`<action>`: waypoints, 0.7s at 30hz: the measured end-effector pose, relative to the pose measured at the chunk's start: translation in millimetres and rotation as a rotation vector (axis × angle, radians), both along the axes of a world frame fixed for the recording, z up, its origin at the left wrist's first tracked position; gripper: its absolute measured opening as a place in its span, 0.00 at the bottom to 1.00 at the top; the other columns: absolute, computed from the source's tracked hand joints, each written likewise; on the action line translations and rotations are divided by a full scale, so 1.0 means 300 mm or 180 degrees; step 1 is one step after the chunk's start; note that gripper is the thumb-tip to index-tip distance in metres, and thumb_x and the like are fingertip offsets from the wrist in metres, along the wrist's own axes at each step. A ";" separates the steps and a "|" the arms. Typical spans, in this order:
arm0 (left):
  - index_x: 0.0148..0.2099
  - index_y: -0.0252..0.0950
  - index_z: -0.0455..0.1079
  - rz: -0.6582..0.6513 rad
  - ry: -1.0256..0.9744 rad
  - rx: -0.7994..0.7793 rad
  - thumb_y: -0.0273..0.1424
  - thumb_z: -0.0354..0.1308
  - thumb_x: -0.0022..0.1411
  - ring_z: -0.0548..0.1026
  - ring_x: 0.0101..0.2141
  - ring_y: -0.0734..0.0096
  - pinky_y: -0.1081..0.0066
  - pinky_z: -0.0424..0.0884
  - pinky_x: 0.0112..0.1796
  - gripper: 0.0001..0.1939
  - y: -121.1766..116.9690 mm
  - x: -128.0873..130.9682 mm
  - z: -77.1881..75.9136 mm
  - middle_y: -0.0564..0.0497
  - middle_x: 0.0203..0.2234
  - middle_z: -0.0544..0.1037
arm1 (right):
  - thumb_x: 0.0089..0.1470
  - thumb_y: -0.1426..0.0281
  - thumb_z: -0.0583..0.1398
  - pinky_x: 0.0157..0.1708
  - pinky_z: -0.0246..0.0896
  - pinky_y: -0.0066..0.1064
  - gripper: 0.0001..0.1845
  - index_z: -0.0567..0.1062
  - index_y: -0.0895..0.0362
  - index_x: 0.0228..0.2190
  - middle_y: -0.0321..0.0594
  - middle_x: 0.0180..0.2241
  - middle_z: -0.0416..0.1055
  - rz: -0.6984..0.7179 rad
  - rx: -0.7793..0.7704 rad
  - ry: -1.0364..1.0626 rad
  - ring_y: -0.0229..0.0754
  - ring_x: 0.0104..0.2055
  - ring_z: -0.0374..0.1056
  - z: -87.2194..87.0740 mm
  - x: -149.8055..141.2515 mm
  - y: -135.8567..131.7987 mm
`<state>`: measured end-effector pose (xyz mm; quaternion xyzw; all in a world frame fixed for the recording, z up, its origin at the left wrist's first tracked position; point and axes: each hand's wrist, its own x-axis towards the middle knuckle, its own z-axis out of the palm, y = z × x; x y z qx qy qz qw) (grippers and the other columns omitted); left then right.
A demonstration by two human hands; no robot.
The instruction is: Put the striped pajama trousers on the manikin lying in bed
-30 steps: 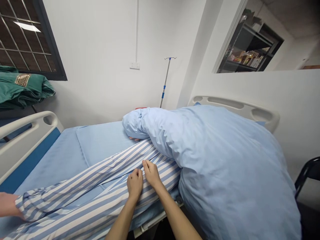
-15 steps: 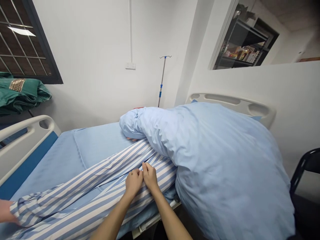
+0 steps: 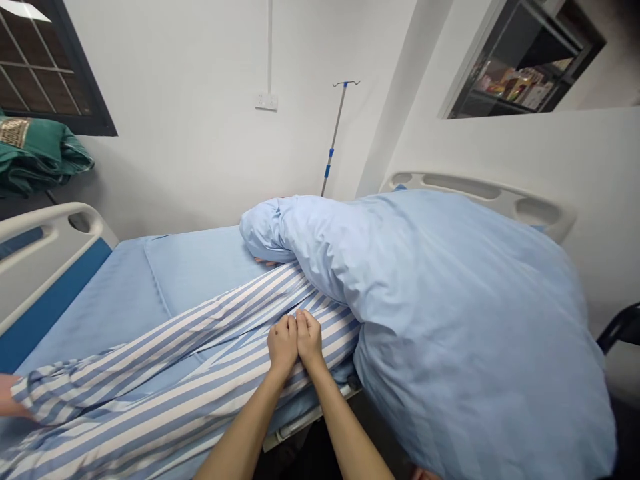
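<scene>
My left hand (image 3: 283,341) and my right hand (image 3: 309,337) are side by side, thumbs and knuckles nearly touching. Both are closed with fingers curled under, and the undersides are hidden. They rest on, or just above, the upper leg of a person lying on the bed, in blue-and-white striped trousers (image 3: 200,393). No bunched cloth shows around my fingers. A light blue quilt (image 3: 440,300) is heaped over the person's upper body, just right of my hands. Fingers of the lying person (image 3: 265,261) peek out under its far-left edge. A bare ankle (image 3: 10,395) shows at the left.
The bed has a blue sheet (image 3: 205,267), a pale footboard (image 3: 60,230) at left and a headboard (image 3: 530,203) at right. An IV pole (image 3: 337,127) stands by the wall. Green folded cloth (image 3: 45,157) lies at far left, a black chair (image 3: 623,327) at right.
My view has tilted down and shifted slightly. My two hands stay closed together over the striped upper leg, a little closer to each other. The quilt and the person's legs look unmoved.
</scene>
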<state>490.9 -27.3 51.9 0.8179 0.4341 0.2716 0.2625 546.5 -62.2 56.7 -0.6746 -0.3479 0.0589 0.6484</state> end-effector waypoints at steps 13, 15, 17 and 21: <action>0.30 0.38 0.70 0.0001 -0.0141 -0.0489 0.34 0.44 0.63 0.71 0.29 0.69 0.72 0.55 0.29 0.16 -0.007 -0.020 0.063 0.48 0.26 0.77 | 0.56 0.63 0.49 0.22 0.41 0.28 0.20 0.58 0.56 0.15 0.30 0.14 0.55 0.0115 -0.0853 -0.1315 0.32 0.18 0.48 0.140 0.044 -0.016; 0.28 0.38 0.69 0.0095 -0.0091 -0.0456 0.34 0.44 0.63 0.70 0.28 0.69 0.72 0.54 0.30 0.16 -0.009 -0.016 0.065 0.48 0.25 0.76 | 0.56 0.62 0.49 0.22 0.41 0.28 0.21 0.57 0.56 0.15 0.30 0.14 0.53 0.0154 -0.0825 -0.1198 0.32 0.18 0.49 0.113 0.062 -0.016; 0.28 0.38 0.69 0.0132 -0.0103 -0.0443 0.34 0.43 0.62 0.70 0.28 0.69 0.72 0.54 0.30 0.16 -0.009 -0.012 0.066 0.48 0.24 0.76 | 0.56 0.61 0.49 0.21 0.41 0.27 0.22 0.56 0.55 0.15 0.29 0.14 0.52 0.0187 -0.0743 -0.1041 0.32 0.19 0.49 0.073 0.072 -0.016; 0.29 0.37 0.70 0.0051 -0.0174 -0.0528 0.35 0.44 0.62 0.70 0.29 0.69 0.73 0.55 0.30 0.17 -0.008 -0.009 0.066 0.48 0.25 0.77 | 0.55 0.58 0.51 0.21 0.42 0.27 0.23 0.56 0.55 0.14 0.28 0.13 0.50 0.0267 -0.0581 -0.0890 0.32 0.18 0.48 0.029 0.075 -0.019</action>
